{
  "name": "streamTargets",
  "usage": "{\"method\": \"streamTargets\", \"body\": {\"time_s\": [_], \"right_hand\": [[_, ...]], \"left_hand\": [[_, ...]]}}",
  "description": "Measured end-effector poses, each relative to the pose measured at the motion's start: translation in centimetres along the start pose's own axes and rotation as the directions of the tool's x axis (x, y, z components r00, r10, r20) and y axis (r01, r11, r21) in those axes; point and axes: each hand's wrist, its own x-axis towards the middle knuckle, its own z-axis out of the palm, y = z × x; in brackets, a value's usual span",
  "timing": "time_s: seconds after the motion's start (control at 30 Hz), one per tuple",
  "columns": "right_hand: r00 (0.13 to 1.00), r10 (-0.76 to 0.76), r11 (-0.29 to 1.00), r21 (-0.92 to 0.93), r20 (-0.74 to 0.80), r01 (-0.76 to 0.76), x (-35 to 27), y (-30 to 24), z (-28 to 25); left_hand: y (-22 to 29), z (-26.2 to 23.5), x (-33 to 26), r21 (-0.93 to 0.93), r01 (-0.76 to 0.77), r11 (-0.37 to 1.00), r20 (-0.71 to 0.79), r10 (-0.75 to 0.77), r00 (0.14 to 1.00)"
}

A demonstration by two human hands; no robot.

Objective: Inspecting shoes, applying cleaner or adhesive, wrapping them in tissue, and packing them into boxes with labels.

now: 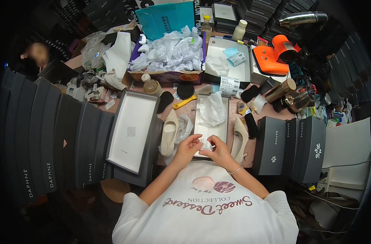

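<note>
Left hand (188, 147) and right hand (218, 151) meet near the body, just above the white shirt; both pinch one small wad of white tissue paper (205, 144) between the fingertips. Fingers of each hand curled narrow around the wad, thumbs on top. Thin bracelet on the right wrist.

Wad sits over the near end of an open shoe box (222, 130), white inside, lying lengthwise on the counter (234, 106). A larger crumple of white paper (212, 109) lies in the far half of that box.

Left of the box: one cream pointed pump (168, 132), toe toward the far side, with clear plastic wrap just beside it. Right of the box: second cream pump (240, 138), on its side, heel toward the near edge.

Further left: grey box lid (132, 130) lying open side up, white interior, tilted. Beyond it, a row of dark grey shoe boxes (43, 134) standing on edge. Right: three more dark grey boxes (291, 148) on end, close together.

Far side: purple carton (169, 75) full of crumpled white paper; yellow tool (184, 102) near it; orange label device (275, 55) far right. Another person is partly visible at far left.
</note>
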Motion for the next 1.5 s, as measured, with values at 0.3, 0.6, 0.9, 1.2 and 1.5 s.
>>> {"method": "streamTargets", "body": {"time_s": [0.3, 0.6, 0.9, 1.2, 1.5], "right_hand": [[0.956, 0.151, 0.911, 0.341, 0.25, -0.233, -0.3, -0.5, -2.6], [0.991, 0.05, 0.919, 0.382, 0.127, -0.095, -1.5, -0.4, -1.2], [0.996, 0.071, 0.876, 0.481, -0.06, -0.034, -1.5, 0.8, 0.0], [0.923, -0.265, 0.964, -0.072, -0.278, 0.256, -0.8, -2.6, 0.0], [0.992, 0.109, 0.753, 0.646, 0.064, -0.124, -0.6, -2.9, 0.0]], "left_hand": [[-0.5, 0.8, -1.1, -0.212, 0.115, 0.97, 0.122, -0.09, 0.988], [0.5, 1.0, -1.8, -0.347, 0.239, 0.907, 0.162, -0.193, 0.968], [-0.1, 1.1, -1.2, -0.21, 0.232, 0.95, 0.19, -0.194, 0.963], [0.0, 0.9, -0.6, -0.248, 0.279, 0.928, 0.243, -0.219, 0.945], [0.9, 0.9, -0.6, -0.292, 0.045, 0.955, -0.049, -0.062, 0.997]]}}
